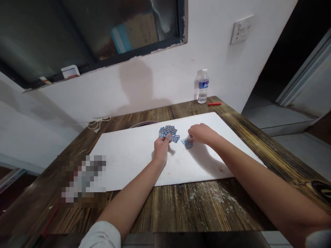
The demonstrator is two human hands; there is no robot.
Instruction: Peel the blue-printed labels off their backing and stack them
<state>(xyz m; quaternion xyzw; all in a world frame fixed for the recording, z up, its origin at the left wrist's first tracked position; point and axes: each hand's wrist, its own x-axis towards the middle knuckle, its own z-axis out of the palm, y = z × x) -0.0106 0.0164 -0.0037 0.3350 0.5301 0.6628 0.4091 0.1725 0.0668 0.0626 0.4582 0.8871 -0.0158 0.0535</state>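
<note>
Between the thumb and fingers of my left hand [161, 148] is a spread bunch of small grey-and-white cards with blue edges [169, 131]. It is held over a white board [134, 162]. To the right, my right hand [201, 133] is closed with its fingers bent downward. A smaller cluster of the same blue-edged cards [187, 144] shows right at its fingertips. I cannot tell whether the fingers grip this cluster or it lies on the board below them. The print on the cards is too small to read.
The board lies on a dark wooden table [181, 206]. At the back right stand a water bottle [203, 86] and a red stick-like object [214, 103]. A white cord [97, 123] lies at the back left. A pixelated patch hides something at the left. Behind is a wall.
</note>
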